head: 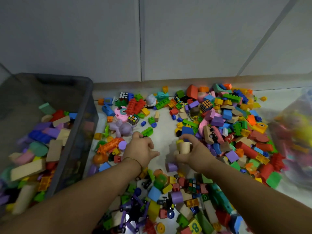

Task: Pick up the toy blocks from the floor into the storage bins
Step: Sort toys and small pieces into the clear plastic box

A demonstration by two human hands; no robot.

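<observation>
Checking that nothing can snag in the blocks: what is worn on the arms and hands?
No sleeves show in the view. The left hand and right hand wear no gloves or visible rings. Only a thin yellowish cord bracelet circles the left wrist.

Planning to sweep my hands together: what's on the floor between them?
Only bare floor, seen in the head view, between the left hand and the right hand holding a wooden block.
</observation>
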